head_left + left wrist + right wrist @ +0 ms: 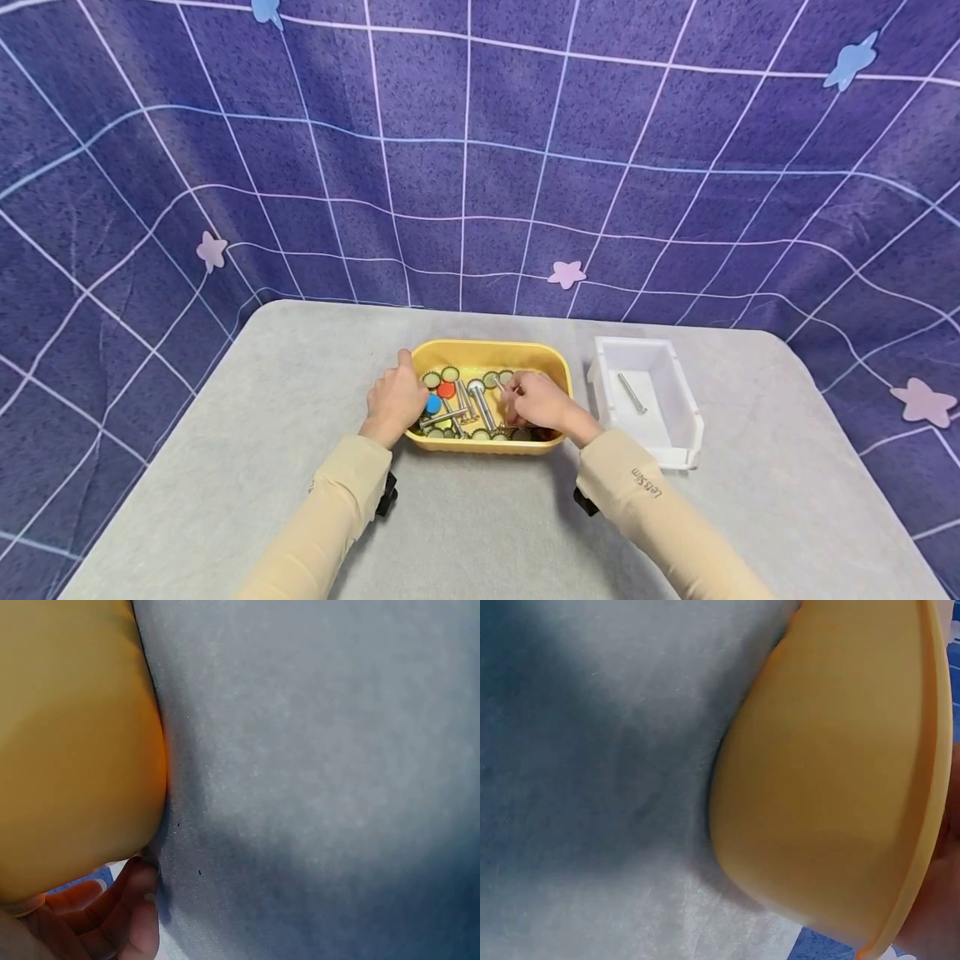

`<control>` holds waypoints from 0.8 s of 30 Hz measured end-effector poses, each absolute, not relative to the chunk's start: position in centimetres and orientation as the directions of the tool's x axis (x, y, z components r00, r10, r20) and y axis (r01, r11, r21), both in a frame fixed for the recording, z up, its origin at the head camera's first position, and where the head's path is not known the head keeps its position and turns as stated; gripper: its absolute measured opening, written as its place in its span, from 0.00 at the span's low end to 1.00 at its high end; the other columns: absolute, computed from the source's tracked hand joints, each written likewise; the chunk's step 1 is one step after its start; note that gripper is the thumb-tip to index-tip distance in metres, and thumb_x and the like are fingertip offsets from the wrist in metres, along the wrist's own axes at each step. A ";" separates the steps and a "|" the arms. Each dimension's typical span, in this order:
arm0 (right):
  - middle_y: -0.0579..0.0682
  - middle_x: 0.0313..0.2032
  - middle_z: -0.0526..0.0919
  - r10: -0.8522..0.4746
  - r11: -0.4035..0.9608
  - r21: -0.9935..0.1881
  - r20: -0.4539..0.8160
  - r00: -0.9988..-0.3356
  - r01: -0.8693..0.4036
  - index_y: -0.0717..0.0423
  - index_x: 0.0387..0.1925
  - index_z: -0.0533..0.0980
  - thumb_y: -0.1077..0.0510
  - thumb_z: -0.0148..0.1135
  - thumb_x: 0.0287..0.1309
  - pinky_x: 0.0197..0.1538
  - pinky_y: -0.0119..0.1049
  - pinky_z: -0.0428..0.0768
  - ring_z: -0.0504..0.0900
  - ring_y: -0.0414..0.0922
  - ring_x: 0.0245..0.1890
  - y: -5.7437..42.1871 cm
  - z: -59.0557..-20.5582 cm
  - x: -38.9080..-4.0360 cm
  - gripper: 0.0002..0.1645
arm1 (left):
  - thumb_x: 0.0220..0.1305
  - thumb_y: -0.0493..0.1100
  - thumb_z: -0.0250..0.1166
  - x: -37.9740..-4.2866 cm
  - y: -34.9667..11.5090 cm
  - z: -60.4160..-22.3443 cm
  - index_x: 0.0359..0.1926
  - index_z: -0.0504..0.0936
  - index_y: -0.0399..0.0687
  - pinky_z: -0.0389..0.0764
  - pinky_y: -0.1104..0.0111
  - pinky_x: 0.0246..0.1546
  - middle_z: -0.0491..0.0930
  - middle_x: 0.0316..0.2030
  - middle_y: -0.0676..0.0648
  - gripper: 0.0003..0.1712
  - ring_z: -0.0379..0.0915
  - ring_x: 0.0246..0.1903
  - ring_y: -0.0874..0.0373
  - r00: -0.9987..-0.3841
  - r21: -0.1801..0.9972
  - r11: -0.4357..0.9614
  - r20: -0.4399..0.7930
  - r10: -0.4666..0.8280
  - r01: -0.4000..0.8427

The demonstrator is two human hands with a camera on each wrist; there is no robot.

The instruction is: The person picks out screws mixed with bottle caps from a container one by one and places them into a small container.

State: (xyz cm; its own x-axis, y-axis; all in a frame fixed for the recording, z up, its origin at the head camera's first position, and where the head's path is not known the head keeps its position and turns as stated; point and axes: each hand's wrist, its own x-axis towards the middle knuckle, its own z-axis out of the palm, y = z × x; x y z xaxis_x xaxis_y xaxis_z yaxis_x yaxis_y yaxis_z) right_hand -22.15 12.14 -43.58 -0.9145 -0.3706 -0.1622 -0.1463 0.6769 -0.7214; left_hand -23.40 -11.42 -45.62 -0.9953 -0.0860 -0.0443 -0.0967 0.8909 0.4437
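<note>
A yellow plastic bin (487, 447) holds bottle caps and several silver bolts (483, 408). My left hand (396, 402) grips the bin's left end, with its thumb at the rim and its fingers curled against the outer wall in the left wrist view. My right hand (538, 400) reaches over the right rim into the bin, fingers bent down among the contents. A silver bolt (498, 383) shows at its fingertips, pinched there. In the right wrist view the bin's wall (825, 772) hides most of that hand.
To the right of the yellow bin stands a white open-front bin (682, 392) with one bolt (632, 393) lying in it. Among the caps are a red cap (446, 390) and a blue cap (432, 404). A purple curtain (480, 167) hangs behind the grey table (480, 533).
</note>
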 end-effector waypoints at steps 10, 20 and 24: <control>0.54 0.23 0.84 -0.366 0.567 -0.822 -0.185 -0.912 -0.061 0.64 0.37 0.75 0.62 0.56 0.66 0.28 0.33 0.82 0.81 0.40 0.19 12.0 -43.3 -22.2 0.06 | 0.62 0.41 0.55 -23.3 -11.4 -45.5 0.54 0.63 0.41 0.77 0.48 0.30 0.82 0.37 0.32 0.21 0.81 0.34 0.36 -0.995 0.446 0.889 -0.046 -0.091 -0.102; 0.57 0.27 0.86 -0.390 0.523 -0.849 -0.157 -0.907 -0.078 0.64 0.38 0.74 0.62 0.59 0.65 0.23 0.39 0.81 0.82 0.42 0.17 12.9 -42.2 -22.3 0.07 | 0.62 0.41 0.55 -23.4 -11.4 -45.6 0.55 0.63 0.42 0.76 0.48 0.30 0.82 0.37 0.31 0.21 0.81 0.35 0.35 -0.995 0.449 0.887 -0.042 -0.095 -0.104; 0.61 0.28 0.85 -0.392 0.505 -0.859 -0.139 -0.909 -0.086 0.65 0.39 0.73 0.61 0.59 0.65 0.25 0.44 0.82 0.82 0.43 0.17 13.3 -41.9 -22.4 0.08 | 0.62 0.41 0.55 -23.4 -11.4 -45.7 0.54 0.63 0.42 0.76 0.48 0.29 0.82 0.37 0.31 0.21 0.81 0.35 0.35 -0.995 0.451 0.887 -0.042 -0.095 -0.104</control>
